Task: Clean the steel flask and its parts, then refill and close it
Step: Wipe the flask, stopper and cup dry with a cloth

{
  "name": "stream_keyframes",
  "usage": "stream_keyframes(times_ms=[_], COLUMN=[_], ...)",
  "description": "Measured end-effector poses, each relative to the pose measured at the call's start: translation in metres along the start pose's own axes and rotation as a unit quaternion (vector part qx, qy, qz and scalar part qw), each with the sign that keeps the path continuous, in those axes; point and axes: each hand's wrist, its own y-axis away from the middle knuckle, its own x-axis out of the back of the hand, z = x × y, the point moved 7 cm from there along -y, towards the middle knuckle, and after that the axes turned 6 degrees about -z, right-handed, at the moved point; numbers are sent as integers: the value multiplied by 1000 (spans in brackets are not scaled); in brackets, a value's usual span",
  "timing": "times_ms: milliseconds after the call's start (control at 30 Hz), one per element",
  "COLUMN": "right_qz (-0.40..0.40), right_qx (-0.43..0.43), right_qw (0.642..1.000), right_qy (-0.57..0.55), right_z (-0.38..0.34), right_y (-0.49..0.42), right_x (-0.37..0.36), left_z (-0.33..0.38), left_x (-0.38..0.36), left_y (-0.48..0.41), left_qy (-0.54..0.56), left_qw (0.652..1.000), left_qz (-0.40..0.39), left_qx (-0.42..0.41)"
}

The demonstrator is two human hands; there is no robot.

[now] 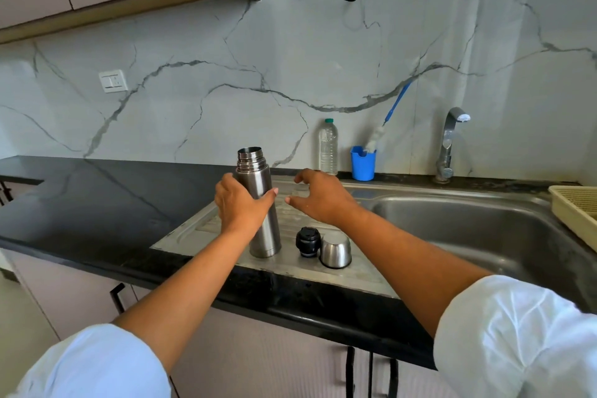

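Note:
The steel flask (262, 210) stands upright and uncapped on the steel drainboard (290, 271), its threaded mouth open at the top. My left hand (240, 202) is wrapped around its middle. My right hand (319, 195) hovers just to the right of the flask, fingers spread, holding nothing. The black stopper (308, 241) and the steel cup lid (336, 250), mouth down, sit on the drainboard to the right of the flask's base.
A clear water bottle (328, 147) and a blue holder (363, 163) with a bottle brush (384, 126) stand at the wall. The tap (450, 142) rises behind the sink basin (468, 229). A beige rack (578, 213) sits at the right edge.

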Motion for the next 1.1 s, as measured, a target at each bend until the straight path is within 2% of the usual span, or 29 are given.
stream_keyframes(times_ms=[200, 367, 567, 733, 800, 933, 1033, 1100], right_qz=[-2, 12, 53, 86, 104, 97, 103, 92], right_qx=[-18, -34, -54, -79, -104, -172, -226, -250], right_qw=[1000, 999, 993, 986, 982, 975, 962, 957], right_qy=[-7, -41, -92, -119, -117, -106, -118, -111], right_z=[19, 43, 82, 134, 158, 209, 240, 253], right_y=[9, 23, 52, 98, 120, 156, 174, 183], right_x=[7, 30, 76, 113, 126, 136, 137, 137], left_z=[6, 56, 152, 195, 204, 210, 206, 204], left_x=[-10, -15, -46, -125, -162, -234, -279, -296], left_y=[-8, -7, 9, 45, 63, 102, 141, 161], left_qy=[73, 114, 221, 378, 406, 392, 366, 359], left_qw=[997, 990, 957, 902, 885, 858, 813, 790], left_qz=[-24, -38, -93, -174, -213, -331, -450, -492], left_qx=[22, -79, -163, -113, -84, -30, 38, 69])
